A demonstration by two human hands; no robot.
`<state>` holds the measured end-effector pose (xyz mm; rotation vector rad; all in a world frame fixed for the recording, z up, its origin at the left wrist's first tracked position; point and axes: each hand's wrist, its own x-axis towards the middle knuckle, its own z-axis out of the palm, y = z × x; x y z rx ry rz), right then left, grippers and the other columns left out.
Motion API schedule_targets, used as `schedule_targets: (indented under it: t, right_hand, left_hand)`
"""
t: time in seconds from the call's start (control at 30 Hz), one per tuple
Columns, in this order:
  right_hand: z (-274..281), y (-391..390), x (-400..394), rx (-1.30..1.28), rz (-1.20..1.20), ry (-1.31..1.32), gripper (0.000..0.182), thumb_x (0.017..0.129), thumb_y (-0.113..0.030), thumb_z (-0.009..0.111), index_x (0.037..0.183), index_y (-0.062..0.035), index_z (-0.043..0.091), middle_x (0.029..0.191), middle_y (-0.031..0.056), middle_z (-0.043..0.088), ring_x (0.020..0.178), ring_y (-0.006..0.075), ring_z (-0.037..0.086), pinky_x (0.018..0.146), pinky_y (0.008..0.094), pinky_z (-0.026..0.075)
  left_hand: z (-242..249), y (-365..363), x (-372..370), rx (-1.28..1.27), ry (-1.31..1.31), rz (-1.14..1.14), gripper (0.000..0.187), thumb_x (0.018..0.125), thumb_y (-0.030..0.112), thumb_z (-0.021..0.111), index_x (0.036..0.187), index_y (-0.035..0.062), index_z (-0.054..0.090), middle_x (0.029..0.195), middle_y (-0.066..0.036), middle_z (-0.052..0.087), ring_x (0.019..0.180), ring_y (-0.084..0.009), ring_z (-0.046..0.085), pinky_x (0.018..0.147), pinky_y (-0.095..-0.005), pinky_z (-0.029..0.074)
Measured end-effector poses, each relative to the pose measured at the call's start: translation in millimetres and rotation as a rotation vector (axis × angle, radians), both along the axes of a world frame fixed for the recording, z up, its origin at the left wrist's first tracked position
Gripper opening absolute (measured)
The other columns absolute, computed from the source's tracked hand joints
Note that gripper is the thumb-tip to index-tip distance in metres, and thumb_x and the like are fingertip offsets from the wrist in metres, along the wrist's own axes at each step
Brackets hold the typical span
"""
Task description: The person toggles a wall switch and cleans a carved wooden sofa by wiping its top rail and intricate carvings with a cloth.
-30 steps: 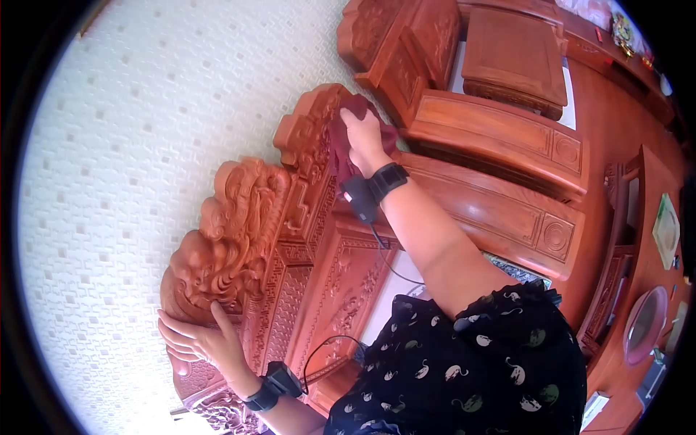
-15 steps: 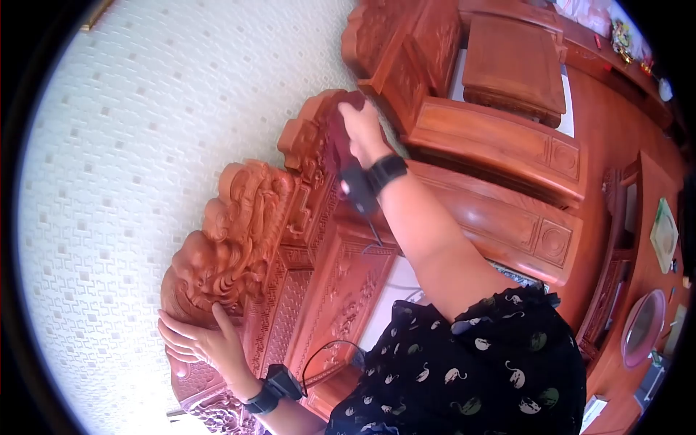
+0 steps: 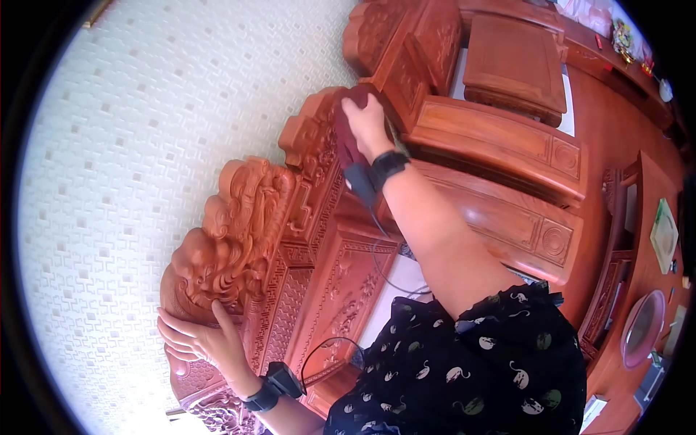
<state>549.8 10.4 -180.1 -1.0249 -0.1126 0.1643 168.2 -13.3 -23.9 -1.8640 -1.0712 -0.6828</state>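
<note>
A dark red cloth [image 3: 348, 148] is bunched in my right hand [image 3: 367, 123], which presses it on the far end of a carved wooden sofa back [image 3: 246, 210]. Part of the carving there is hidden by the cloth and hand. My left hand [image 3: 210, 344] rests with spread fingers on the near end of the same carved back, holding nothing. Each wrist wears a black strap with a small dark box and a cable.
A patterned pale wall [image 3: 145, 145] runs along behind the sofa back. Beyond stand a wooden side table [image 3: 515, 65] and a carved wooden chair [image 3: 391, 43]. To the right, a pink-rimmed basin [image 3: 644, 330] and a green-edged tray [image 3: 663, 235] sit on a wooden table.
My right hand and the cloth have shifted slightly to the right along the far end of the carved back. My left hand stays in place.
</note>
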Motion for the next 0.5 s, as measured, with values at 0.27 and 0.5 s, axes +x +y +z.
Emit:
schedule_targets:
  t: [0.27, 0.5]
  right_hand:
    - [-29.0, -35.5, -33.5, -0.102, 0.335, -0.008, 0.048, 0.079, -0.019, 0.068, 0.116, 0.0083, 0.051, 0.107, 0.0147, 0.060, 0.096, 0.0193, 0.056, 0.085, 0.0298, 0.044]
    - [-20.4, -28.6, -21.9, 0.403, 0.356, 0.282, 0.022, 0.083, -0.007, 0.059, 0.103, -0.0001, 0.057, 0.093, 0.0055, 0.062, 0.083, 0.0162, 0.057, 0.076, 0.0305, 0.047]
  left_hand:
    - [-0.8, 2.6, -4.2, 0.017, 0.022, -0.016, 0.083, 0.086, 0.053, 0.050, 0.143, 0.0048, 0.016, 0.138, -0.024, 0.027, 0.129, -0.0391, 0.023, 0.102, -0.0582, 0.013]
    - [-1.8, 5.4, -7.0, -0.014, 0.017, -0.031, 0.084, 0.085, 0.053, 0.051, 0.144, 0.0045, 0.015, 0.139, -0.025, 0.026, 0.130, -0.0388, 0.022, 0.102, -0.0581, 0.013]
